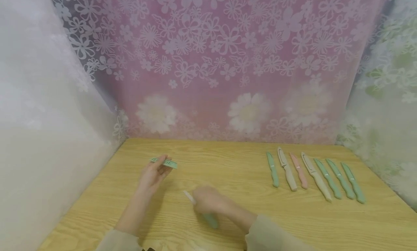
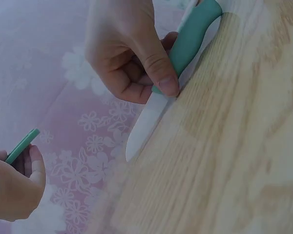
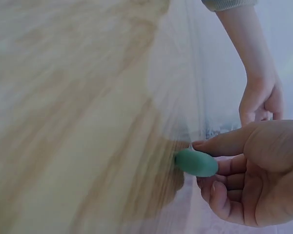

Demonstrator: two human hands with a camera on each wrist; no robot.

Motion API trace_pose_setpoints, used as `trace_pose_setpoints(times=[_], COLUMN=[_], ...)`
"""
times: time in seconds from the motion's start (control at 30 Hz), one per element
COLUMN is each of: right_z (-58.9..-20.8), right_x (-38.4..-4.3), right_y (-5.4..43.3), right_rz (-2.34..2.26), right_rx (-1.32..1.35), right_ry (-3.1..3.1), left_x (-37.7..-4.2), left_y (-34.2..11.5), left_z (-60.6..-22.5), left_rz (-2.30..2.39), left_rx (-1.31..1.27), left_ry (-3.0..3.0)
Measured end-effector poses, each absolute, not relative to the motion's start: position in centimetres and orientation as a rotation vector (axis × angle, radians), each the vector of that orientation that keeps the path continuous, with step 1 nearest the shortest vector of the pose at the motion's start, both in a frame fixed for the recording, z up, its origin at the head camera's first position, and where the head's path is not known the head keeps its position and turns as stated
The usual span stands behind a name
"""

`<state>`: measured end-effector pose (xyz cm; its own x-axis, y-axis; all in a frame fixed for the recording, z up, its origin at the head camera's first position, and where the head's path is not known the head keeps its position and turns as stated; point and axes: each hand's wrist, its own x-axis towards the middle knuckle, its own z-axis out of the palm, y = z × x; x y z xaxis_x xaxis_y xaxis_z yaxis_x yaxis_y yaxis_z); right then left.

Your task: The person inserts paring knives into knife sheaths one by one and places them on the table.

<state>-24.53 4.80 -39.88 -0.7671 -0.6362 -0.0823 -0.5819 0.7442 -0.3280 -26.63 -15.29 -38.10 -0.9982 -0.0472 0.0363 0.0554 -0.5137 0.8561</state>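
Note:
My left hand point(image 1: 152, 178) is raised over the left part of the table, pinching a flat green blade sheath point(image 1: 171, 164) with dark printing between thumb and fingers. The sheath point(image 2: 22, 146) is seen nearly edge-on in the left wrist view. Lower and to the right, my right hand point(image 1: 207, 200) grips a knife point(image 2: 193, 41) with a green handle and a bare white blade. Thumb and fingers pinch it where handle meets blade, and the tip points away from me, toward the left. In the right wrist view the knife's handle point(image 3: 198, 163) appears end-on. The knife and sheath are apart.
On the right of the wooden table point(image 1: 228, 160) lies a row of several sheathed knives: green ones point(image 1: 332, 178), two cream ones point(image 1: 286, 169) and a pink one point(image 1: 298, 170). A flowered pink curtain point(image 1: 208, 99) hangs behind, with pale curtains at both sides.

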Motion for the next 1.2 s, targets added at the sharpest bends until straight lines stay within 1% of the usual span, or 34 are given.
trace_pose_setpoints(times=[0.1,0.27,0.47,0.57,0.7,0.87,1.2], right_z=[-39.8,-39.0,-37.8,-37.3,-37.0,-36.9,-37.3], right_x=[-25.2,-26.6,-27.5,-27.4,-27.0,-26.3,-25.7], right_y=[5.8,7.7,10.2,11.5,12.6,13.3,13.3], right_rz=[-0.505,-0.695,-1.019,-1.185,-1.363,-1.414,-1.466], right_rx=[-0.954,-1.003,-0.883,-0.836,-0.848,-0.884,-0.853], right_ry=[2.733,2.731,2.714,2.641,2.463,2.334,2.299], left_x=[-26.9,-27.5,-28.4,-28.7,-28.8,-28.7,-28.3], left_y=[-14.9,-13.7,-11.6,-10.5,-9.3,-8.3,-7.4], left_z=[-37.7,-36.9,-36.7,-37.0,-37.3,-37.7,-37.7], left_rz=[-2.705,-2.736,-2.748,-2.755,-2.761,-2.797,-2.849], left_rx=[-0.059,-0.096,-0.034,0.006,0.018,0.025,0.041], left_ry=[-1.498,-1.459,-1.44,-1.412,-1.396,-1.366,-1.35])
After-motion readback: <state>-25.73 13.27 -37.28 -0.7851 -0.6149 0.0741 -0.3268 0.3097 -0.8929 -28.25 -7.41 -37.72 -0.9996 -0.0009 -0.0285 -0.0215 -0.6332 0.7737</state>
